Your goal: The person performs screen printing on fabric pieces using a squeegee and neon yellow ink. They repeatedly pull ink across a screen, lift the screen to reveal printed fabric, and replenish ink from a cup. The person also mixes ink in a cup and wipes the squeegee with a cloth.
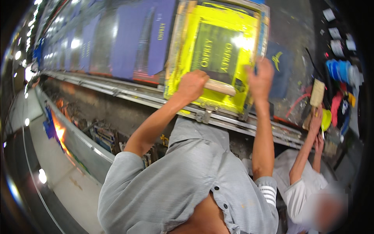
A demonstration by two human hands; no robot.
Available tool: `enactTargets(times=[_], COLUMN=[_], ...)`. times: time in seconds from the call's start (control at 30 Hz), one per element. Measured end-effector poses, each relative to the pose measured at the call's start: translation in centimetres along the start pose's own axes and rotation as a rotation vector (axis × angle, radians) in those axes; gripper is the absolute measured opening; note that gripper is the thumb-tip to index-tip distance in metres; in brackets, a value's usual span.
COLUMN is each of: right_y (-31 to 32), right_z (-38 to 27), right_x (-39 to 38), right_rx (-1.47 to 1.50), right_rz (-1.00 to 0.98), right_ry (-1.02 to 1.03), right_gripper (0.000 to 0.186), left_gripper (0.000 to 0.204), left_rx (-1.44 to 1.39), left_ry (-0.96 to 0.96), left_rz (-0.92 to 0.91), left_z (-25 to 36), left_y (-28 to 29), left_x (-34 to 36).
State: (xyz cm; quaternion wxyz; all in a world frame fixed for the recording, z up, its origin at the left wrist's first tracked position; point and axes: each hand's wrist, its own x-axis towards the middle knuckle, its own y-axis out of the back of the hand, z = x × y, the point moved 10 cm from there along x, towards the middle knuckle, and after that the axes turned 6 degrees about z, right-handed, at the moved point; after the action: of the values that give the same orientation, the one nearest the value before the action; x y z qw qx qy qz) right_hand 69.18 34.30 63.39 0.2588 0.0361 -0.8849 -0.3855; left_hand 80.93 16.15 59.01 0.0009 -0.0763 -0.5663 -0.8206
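A squeegee with a pale wooden handle (220, 87) lies across the near part of a screen-printing frame (266, 29). My left hand (193, 85) is closed round the handle's left end. Bright yellow ink (191, 46) coats the mesh around a darker rectangle with lettering in it. At the frame's right side is my right hand (260, 78), smeared by motion, its thumb apart from the fingers. Whether those fingers grip the frame's edge, I cannot tell. Just right of it, a dark blue fabric piece (281, 70) with a yellow mark lies on the table.
Purple fabric panels (128, 43) line the long table to the left. A metal rail (148, 99) runs along its near edge. To the right, a co-worker's hands (316, 123) hold a wood-handled tool and a yellow-green item, near blue tape rolls (338, 73).
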Motion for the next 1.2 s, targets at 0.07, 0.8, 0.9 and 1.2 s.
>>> enactTargets(times=[0.07,0.8,0.9,1.2], right_y=[0.6,-2.0,-0.8,2.6], right_z=[6.5,15.3,13.9,10.2], right_x=[-0.3,-3.0,-2.9,-2.1], right_rx=[-0.165,-0.043,0.024,0.143], right_rz=[0.146,0.063,0.121,0.202], right_ry=[-0.079,-0.651,-0.658,-0.649], right_gripper=[0.049,0.028,0.028,0.023], left_gripper=[0.017,0.009,0.013,0.021], left_rx=[0.013,-0.06,-0.07,-0.127], left_ry=[-0.003,0.005,-0.004,-0.014], left_rz=[-0.018,0.002,-0.002,0.097], left_z=[0.4,-0.9,-0.5,0.4], left_y=[-0.6,-2.1,-1.3,3.5], left_x=[0.2,-1.4,-2.1,-2.3])
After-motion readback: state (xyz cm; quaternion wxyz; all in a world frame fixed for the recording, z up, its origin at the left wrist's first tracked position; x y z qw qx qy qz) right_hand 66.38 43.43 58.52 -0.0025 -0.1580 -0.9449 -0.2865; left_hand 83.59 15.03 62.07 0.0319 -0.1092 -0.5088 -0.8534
